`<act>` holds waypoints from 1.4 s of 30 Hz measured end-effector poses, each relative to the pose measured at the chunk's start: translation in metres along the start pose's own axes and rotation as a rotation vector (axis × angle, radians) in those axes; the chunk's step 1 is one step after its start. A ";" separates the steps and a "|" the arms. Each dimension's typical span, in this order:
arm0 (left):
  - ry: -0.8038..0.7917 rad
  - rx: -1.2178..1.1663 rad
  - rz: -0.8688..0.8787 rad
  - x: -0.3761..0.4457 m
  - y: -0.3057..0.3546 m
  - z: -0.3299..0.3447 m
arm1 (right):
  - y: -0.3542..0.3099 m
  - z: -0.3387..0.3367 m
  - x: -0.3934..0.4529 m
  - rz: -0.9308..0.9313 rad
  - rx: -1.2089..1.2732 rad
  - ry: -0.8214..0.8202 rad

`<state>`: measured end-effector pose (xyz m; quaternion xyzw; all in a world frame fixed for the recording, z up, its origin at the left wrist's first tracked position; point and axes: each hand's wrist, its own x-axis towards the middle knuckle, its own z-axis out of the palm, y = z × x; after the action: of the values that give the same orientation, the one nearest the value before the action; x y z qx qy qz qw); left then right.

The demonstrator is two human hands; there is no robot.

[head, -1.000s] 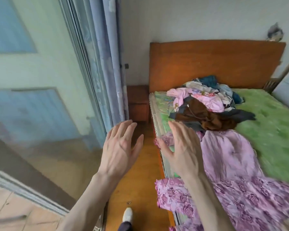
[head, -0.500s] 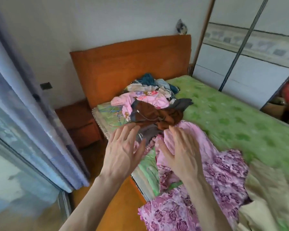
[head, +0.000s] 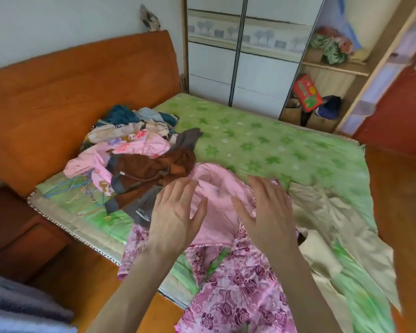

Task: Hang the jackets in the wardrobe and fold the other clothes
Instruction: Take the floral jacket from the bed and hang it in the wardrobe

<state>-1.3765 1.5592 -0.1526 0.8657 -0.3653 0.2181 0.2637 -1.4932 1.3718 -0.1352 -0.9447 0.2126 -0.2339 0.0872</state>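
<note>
A bed (head: 286, 150) covered in a green floral sheet is filling most of the view, with an orange-brown wooden headboard (head: 77, 85) standing at its far left end. Beyond the bed, a wardrobe (head: 245, 56) with pale sliding doors is standing against the wall, and its right section is showing open shelves holding a red box (head: 306, 92) and bundled items. A red-brown door (head: 404, 104) is standing at the right edge.

On the bed near the headboard, a pile of clothes (head: 135, 150) is lying in a heap, with a brown garment (head: 149, 174) draped over its front. Just beside the pile, a pink floral garment (head: 235, 280) is lying spread toward the near edge of the bed, its plain pink lining (head: 216, 195) turned up. To the right of it, a beige garment (head: 334, 227) is lying flat on the sheet, touching the pink one.

The left hand (head: 175, 217) is reaching over the pink lining with fingers straight and spread, gripping nothing; I cannot tell whether it is touching the cloth. The right hand (head: 267, 212) is resting flat on the pink floral garment, fingers straight and apart, not curled round anything.
</note>
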 end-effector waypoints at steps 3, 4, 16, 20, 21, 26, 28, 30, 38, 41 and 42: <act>-0.016 -0.057 0.071 0.021 0.008 0.035 | 0.034 0.004 0.008 0.071 -0.029 0.006; -0.031 -0.073 0.091 0.027 0.010 0.045 | 0.044 0.005 0.010 0.111 -0.034 -0.001; -0.159 -0.108 0.215 0.133 0.054 0.153 | 0.161 0.044 0.068 0.320 -0.022 -0.004; -0.237 -0.118 0.240 0.159 0.065 0.186 | 0.201 0.057 0.083 0.354 -0.075 -0.061; -0.261 -0.133 0.248 0.164 0.067 0.197 | 0.211 0.061 0.086 0.361 -0.088 -0.073; -0.387 -0.204 0.286 0.194 0.064 0.271 | 0.250 0.085 0.104 0.427 -0.111 -0.119; -0.395 -0.216 0.321 0.203 0.061 0.303 | 0.263 0.101 0.109 0.447 -0.125 -0.115; -0.394 -0.239 0.340 0.211 0.062 0.337 | 0.278 0.121 0.113 0.472 -0.152 -0.132; -0.564 -0.213 0.375 0.218 0.064 0.482 | 0.337 0.220 0.122 0.497 -0.180 -0.237; -0.613 -0.225 0.343 0.208 0.059 0.541 | 0.363 0.265 0.123 0.514 -0.183 -0.251; -0.625 -0.232 0.329 0.203 0.058 0.560 | 0.371 0.280 0.123 0.524 -0.187 -0.257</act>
<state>-1.1864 1.0750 -0.4482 0.7847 -0.5847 -0.0600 0.1970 -1.3944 1.0036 -0.4287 -0.8835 0.4568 -0.0616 0.0835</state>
